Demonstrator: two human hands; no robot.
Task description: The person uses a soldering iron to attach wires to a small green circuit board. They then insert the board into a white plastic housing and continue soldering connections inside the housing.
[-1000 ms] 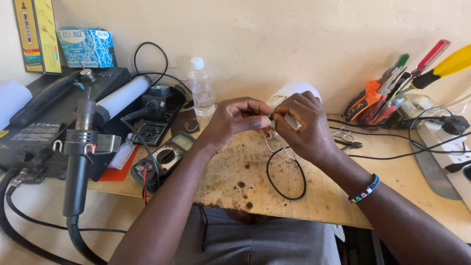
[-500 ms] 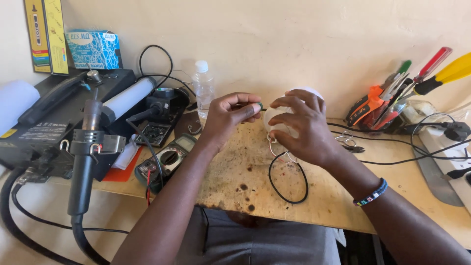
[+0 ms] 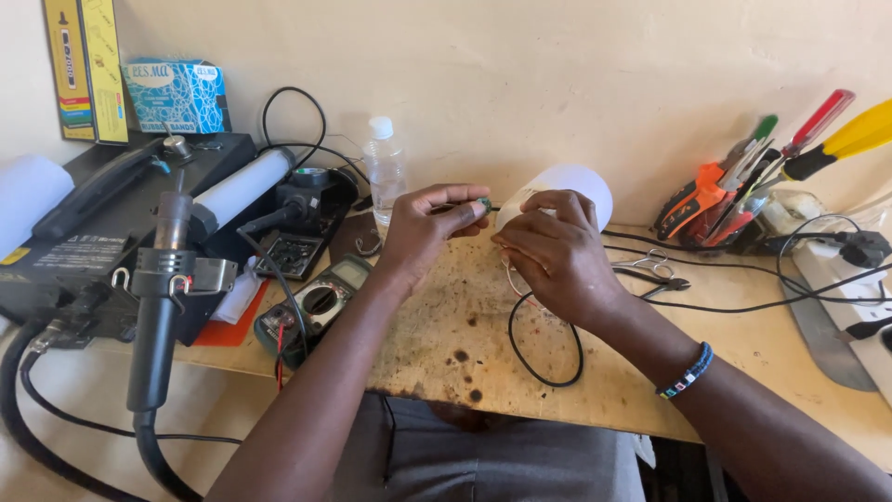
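My left hand point(image 3: 429, 226) is raised over the wooden bench point(image 3: 446, 325) and pinches a small green-tipped part point(image 3: 483, 202) between thumb and forefinger. My right hand point(image 3: 548, 251) is just to its right, fingers curled around a thin wire end and resting against a white bulb-shaped housing point(image 3: 567, 184). A black cable point(image 3: 544, 339) loops down from under my right hand onto the bench. A beaded bracelet point(image 3: 689, 370) is on my right wrist.
A multimeter point(image 3: 314, 302) lies left of my left arm. A hot-air gun point(image 3: 163, 288) hangs on a black rework station point(image 3: 93, 232). A clear bottle point(image 3: 385, 172) stands by the wall. Screwdrivers and pliers point(image 3: 743, 177), small scissors point(image 3: 650, 270) and a power strip point(image 3: 850, 279) are at right.
My hands have drawn slightly apart. The left hand now holds the small green-tipped part out to the left of the white housing.
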